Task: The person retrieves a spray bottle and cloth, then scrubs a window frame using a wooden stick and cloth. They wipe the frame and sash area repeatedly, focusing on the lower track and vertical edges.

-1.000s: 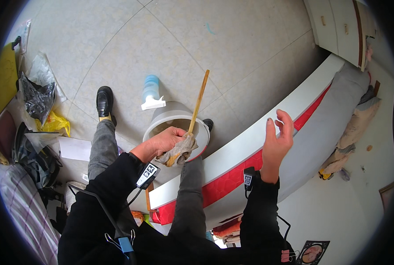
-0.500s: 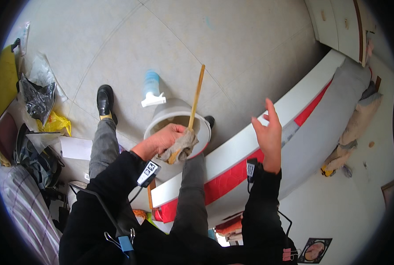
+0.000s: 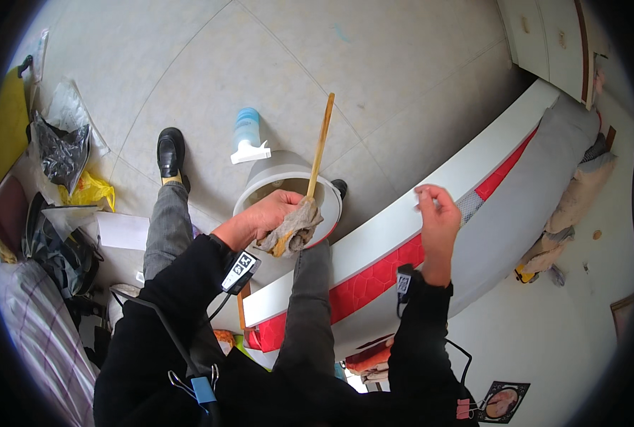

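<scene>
My left hand [image 3: 265,215] is closed round a crumpled grey cloth [image 3: 292,231] with a yellowish-brown patch. A thin wooden stick [image 3: 322,139] rises from the cloth, tilted to the upper right; its lower end is hidden by the cloth. Beneath them stands a pale grey bucket [image 3: 274,163] with a white rim, partly covered by my hand and the cloth. My right hand [image 3: 439,219] is raised over the bed's white side rail [image 3: 402,220], its fingers curled in toward the thumb, and nothing shows in it.
Beyond the bucket a spray bottle [image 3: 246,132] with blue liquid lies on the tiled floor. The bed with a grey cover [image 3: 516,220] runs along the right. Plastic bags [image 3: 61,149] and a dark bag [image 3: 57,249] sit at the left. A white cabinet [image 3: 544,35] stands far right.
My right hand has gone from spread fingers to curled ones, and its fingertips have come down a little. The cloth and stick stay in my left hand, the stick shifted slightly.
</scene>
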`<action>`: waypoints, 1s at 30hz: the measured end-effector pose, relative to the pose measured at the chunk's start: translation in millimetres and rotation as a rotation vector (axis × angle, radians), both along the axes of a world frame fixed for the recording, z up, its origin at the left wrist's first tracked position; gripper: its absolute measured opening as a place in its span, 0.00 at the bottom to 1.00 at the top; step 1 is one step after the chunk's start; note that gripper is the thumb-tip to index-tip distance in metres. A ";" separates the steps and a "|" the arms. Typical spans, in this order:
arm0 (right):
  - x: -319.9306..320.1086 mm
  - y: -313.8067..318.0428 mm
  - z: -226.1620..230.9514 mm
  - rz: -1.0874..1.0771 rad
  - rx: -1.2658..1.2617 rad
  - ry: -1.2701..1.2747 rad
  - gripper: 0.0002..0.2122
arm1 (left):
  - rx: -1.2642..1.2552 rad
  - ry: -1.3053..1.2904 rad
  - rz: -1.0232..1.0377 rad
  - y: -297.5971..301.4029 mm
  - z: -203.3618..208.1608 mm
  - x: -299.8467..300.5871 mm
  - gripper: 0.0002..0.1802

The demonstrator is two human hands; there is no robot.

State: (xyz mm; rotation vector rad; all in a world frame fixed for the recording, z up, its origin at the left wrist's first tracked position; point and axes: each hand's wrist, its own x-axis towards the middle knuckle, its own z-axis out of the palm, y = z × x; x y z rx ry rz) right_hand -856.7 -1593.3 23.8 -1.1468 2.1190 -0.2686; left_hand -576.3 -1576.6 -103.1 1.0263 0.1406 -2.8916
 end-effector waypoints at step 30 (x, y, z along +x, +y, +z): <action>44.7 205.1 -206.3 0.059 0.697 0.268 0.07 | -0.185 0.115 -0.218 -21.7 7.2 66.7 0.11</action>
